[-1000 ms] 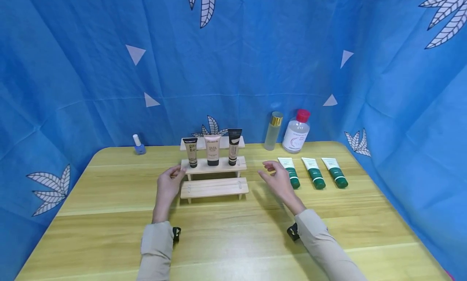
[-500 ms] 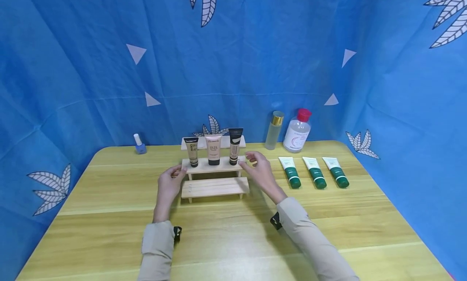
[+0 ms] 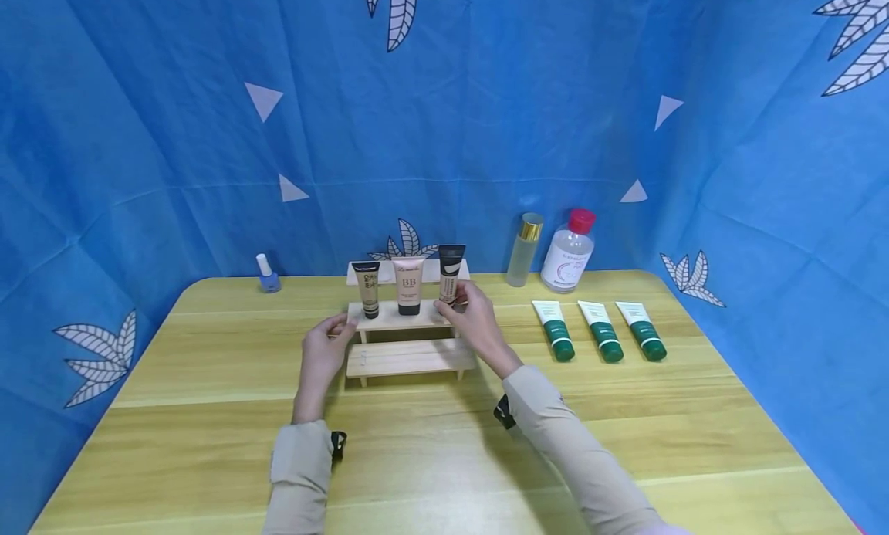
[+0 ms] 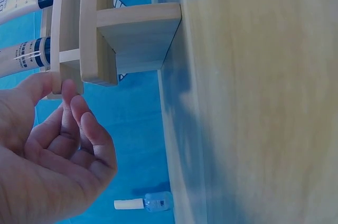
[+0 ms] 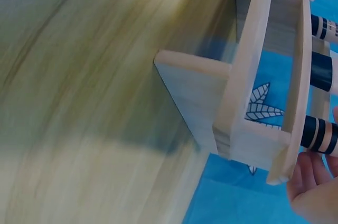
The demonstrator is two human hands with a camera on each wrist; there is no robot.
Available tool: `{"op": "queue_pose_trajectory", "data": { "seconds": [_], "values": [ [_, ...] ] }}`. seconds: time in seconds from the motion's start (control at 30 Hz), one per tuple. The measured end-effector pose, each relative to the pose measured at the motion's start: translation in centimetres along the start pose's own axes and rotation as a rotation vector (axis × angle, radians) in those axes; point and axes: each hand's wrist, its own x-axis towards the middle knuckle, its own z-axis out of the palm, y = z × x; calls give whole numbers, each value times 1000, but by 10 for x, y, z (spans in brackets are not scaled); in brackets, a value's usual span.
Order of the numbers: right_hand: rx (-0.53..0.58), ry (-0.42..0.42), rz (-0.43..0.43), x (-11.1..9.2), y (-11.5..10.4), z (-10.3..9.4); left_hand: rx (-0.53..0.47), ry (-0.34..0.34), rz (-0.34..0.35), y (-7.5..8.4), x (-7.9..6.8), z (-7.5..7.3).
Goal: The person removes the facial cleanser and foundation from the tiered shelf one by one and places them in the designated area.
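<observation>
A stepped wooden display stand (image 3: 411,359) holds three upright tubes on its middle step. My left hand (image 3: 323,353) pinches the left end of that step between thumb and fingertips, as the left wrist view also shows. At the other end, my right hand (image 3: 478,326) grips the lower part of the black-capped foundation tube (image 3: 451,271), thumb in front and fingers at its far side. The pink BB cream tube (image 3: 408,280) stands in the centre. Left of it is a smaller beige tube with a black top (image 3: 369,288).
Several containers stand at the back: a blue nail polish bottle (image 3: 268,280) on the left, a gold-capped bottle (image 3: 524,249) and a red-capped clear bottle (image 3: 568,257) on the right. Three green-and-white tubes (image 3: 603,340) lie in a row at right. Blue curtain (image 3: 444,133) surrounds the table (image 3: 417,458).
My right hand has moved left from beside the green-and-white tubes to the stand and taken hold of the right foundation tube. The left hand has stayed at the step's left end.
</observation>
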Motion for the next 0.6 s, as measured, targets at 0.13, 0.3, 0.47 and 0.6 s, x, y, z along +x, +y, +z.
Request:
{"op": "queue_pose_trajectory", "data": {
  "seconds": [0.13, 0.3, 0.47, 0.6],
  "values": [
    [0, 3, 2, -1, 2, 2, 2, -1, 3, 1, 0, 0],
    [12, 13, -22, -3, 4, 1, 8, 3, 3, 1, 1, 0],
    [23, 23, -41, -11, 6, -4, 5, 9, 7, 0, 1, 0],
    [18, 39, -57, -19, 8, -11, 5, 12, 8, -1, 2, 1]
  ]
}}
